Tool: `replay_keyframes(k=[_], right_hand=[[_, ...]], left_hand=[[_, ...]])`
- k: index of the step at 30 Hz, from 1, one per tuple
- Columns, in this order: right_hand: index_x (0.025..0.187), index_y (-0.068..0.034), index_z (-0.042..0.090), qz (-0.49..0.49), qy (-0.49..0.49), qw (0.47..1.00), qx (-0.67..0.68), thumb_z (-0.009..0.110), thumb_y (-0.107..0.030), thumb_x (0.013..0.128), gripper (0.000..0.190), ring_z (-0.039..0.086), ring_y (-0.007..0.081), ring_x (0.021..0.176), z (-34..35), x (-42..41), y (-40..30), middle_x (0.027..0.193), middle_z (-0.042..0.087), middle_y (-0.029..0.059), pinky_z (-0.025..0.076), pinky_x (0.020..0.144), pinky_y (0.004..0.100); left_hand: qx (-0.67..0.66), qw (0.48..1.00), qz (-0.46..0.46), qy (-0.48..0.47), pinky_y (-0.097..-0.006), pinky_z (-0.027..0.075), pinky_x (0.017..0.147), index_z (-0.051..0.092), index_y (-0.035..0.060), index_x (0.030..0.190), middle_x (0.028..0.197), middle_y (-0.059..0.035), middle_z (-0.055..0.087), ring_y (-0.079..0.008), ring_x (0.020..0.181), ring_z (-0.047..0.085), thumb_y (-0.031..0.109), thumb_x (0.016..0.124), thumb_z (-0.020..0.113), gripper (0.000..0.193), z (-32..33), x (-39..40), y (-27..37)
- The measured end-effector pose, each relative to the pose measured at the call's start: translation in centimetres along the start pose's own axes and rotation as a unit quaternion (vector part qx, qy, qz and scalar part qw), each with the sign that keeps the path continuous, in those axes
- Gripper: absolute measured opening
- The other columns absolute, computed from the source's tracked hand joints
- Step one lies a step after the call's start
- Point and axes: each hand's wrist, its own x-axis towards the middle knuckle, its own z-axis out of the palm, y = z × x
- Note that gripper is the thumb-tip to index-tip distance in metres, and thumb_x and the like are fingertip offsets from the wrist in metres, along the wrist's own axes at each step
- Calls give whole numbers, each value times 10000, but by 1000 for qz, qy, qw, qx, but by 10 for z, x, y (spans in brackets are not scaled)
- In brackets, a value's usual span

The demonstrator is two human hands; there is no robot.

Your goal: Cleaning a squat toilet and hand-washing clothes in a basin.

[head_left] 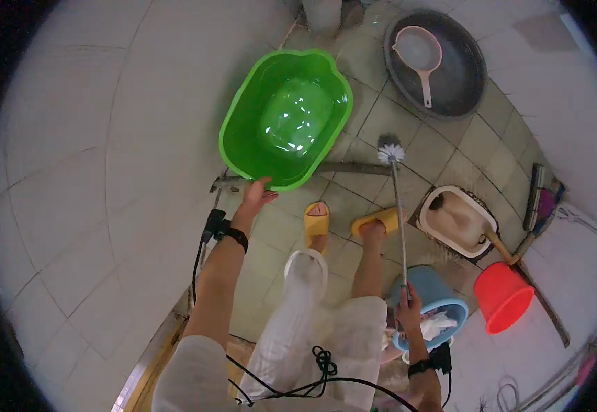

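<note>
My left hand is at the near rim of a green plastic basin, its thumb over the edge. Shiny water appears to lie in the bottom of the basin. In my right hand is the handle of a long-handled toilet brush. The brush's white and dark bristle head points away from me, over the tiled floor to the right of the basin. A curved grey pipe or strip runs between the basin and the brush.
A squat toilet, a red bucket and a blue bucket holding crumpled items are at the right. Farther off, a dark round tub holds a pink-rimmed dipper. A squeegee-like tool leans by the right wall.
</note>
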Motion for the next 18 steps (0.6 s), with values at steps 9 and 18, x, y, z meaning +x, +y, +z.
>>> replay_keyframes(k=[9, 18], right_hand=[[1157, -35, 410, 80, -16, 996, 22, 468, -240, 840, 382, 378, 42, 463, 3, -19, -63, 639, 457, -12, 353, 405, 193], [1126, -18, 423, 11, -25, 1000, 6, 442, -203, 842, 339, 433, 74, 406, -1, -39, -50, 601, 484, 28, 358, 354, 226]], left_hand=[[63, 990, 126, 3, -277, 511, 474, 445, -24, 948, 776, -134, 548, -182, 572, 568, 130, 743, 529, 270, 69, -55, 65], [225, 945, 236, -7, -284, 485, 415, 457, -48, 909, 730, -129, 536, -207, 565, 554, 133, 696, 540, 291, 108, -62, 121]])
